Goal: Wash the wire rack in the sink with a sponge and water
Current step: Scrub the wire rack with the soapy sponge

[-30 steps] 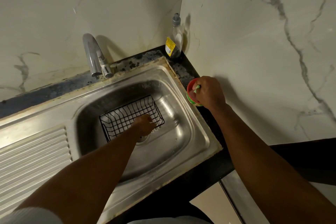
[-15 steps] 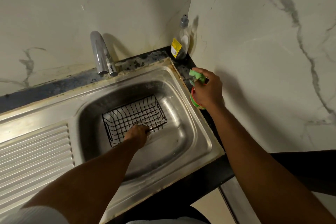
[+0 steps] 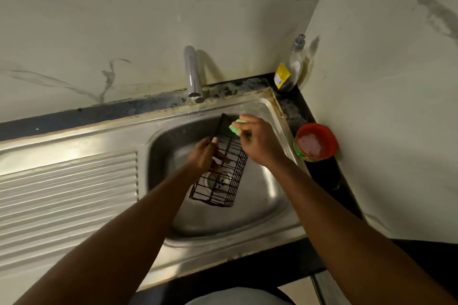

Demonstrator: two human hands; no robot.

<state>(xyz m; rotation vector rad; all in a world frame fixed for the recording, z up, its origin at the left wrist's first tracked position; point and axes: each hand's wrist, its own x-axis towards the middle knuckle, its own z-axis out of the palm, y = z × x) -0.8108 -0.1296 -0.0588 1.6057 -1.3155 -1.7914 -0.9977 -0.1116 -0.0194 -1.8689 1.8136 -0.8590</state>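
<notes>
Fingers of left hand (image 3: 205,156) clamped on wire rack (image 3: 223,176), tilted on edge above sink (image 3: 267,205) drain — right hand (image 3: 257,143) pinches green sponge (image 3: 235,127) against rack's top corner. Tap (image 3: 192,74) dry. Risk: soapy wire slipping from one-handed grip — rack clatters into basin.

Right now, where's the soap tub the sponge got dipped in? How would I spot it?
Find the steel sink, then look past its right rim to the dark counter against the marble wall. The little round tub sits there, open, with pinkish paste inside. It is red-rimmed and squat, unlike the tall clear bottle with a yellow label in the corner behind it.
</notes>
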